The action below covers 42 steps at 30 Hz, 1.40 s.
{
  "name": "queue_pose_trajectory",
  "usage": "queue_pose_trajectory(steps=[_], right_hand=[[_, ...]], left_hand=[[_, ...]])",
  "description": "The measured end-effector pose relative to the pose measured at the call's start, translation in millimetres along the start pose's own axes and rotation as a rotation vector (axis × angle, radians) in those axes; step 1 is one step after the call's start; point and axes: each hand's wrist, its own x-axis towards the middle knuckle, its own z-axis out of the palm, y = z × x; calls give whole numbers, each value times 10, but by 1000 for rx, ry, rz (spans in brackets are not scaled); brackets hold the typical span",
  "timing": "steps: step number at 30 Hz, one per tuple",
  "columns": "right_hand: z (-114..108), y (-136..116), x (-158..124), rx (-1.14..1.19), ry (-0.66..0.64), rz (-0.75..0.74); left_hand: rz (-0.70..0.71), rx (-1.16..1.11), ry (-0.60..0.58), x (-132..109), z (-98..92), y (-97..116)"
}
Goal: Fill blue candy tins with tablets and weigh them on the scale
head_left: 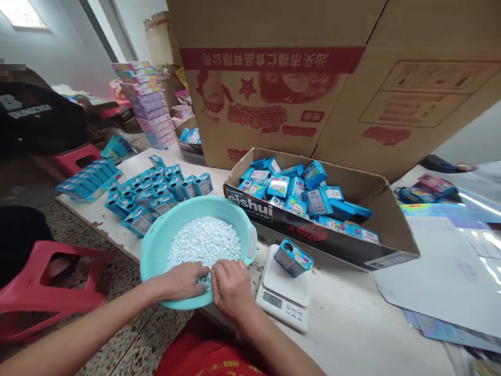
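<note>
A turquoise plastic basin (154, 250) holds a heap of small pale candies (207, 237). My left hand (186, 282) reaches over the near side, its fingers bent and drawn together at the candies, with a few pale pieces by the fingertips. Touching or nearly touching it, my right hand (233, 287) is closed at the basin's near right; its curled fingers hide what they hold. To the right, a blue candy box (293, 257) with a round dark hole in its top sits on a white kitchen scale (284, 308). The scale's display digits are too small to read surely.
Behind the scale, an open carton (344, 243) holds many blue boxes (297, 188). More boxes with holes (152, 188) stand left on the table. A large brown carton (313, 104) rises behind. A pink stool (50, 287) and a seated person (43, 120) are at left.
</note>
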Motion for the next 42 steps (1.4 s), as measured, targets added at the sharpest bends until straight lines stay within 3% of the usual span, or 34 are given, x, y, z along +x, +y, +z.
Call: queue_pose_trajectory(steps=[3, 5, 8, 10, 13, 15, 16, 18, 21, 24, 26, 28, 31, 33, 35, 37, 40, 42], right_hand=[[-17, -46, -4, 1, -6, 14], [-159, -24, 55, 92, 28, 22], [-667, 270, 288, 210, 182, 26], [-1125, 698, 538, 130, 282, 117], [-1667, 1586, 936, -92, 269, 463], [-1793, 2164, 1094, -212, 136, 775], [-1788, 2397, 1126, -217, 79, 854], [-1705, 2705, 1121, -213, -12, 948], [-1586, 2831, 1077, -187, -88, 976], [-1651, 2784, 1081, -142, -91, 972], [-1802, 2708, 1082, -112, -21, 960], [-1987, 2562, 1054, -74, 93, 922], [-2172, 2138, 946, 198, 290, 762], [-2143, 1734, 847, 548, 401, 581], [-1951, 1303, 744, 700, 417, 479], [-1616, 922, 648, 725, 317, 490], [-1015, 532, 535, 831, 120, 558], [-679, 378, 493, 869, 41, 583]], left_hand=[[-28, -21, -7, 7, -29, 13], [-32, -40, 8, 30, -53, 29], [-69, -51, 13, 70, -87, 12], [-89, -151, 53, 91, -113, -14], [-200, -569, 231, 101, -168, -20], [-332, -926, 346, 104, -222, 9], [-371, -1101, 392, 107, -254, 28], [-355, -1443, 453, 113, -329, 66], [-285, -1872, 477, 100, -466, 110], [-255, -2091, 559, 60, -606, 146], [-239, -2133, 704, 48, -667, 166], [-331, -2141, 801, 68, -679, 176], [-503, -2216, 689, 137, -618, 175], [-456, -2302, 623, 181, -567, 173], [-368, -2340, 684, 211, -534, 182], [-411, -2314, 740, 228, -522, 203], [-481, -2285, 666, 215, -541, 236], [-393, -2300, 631, 166, -594, 254]])
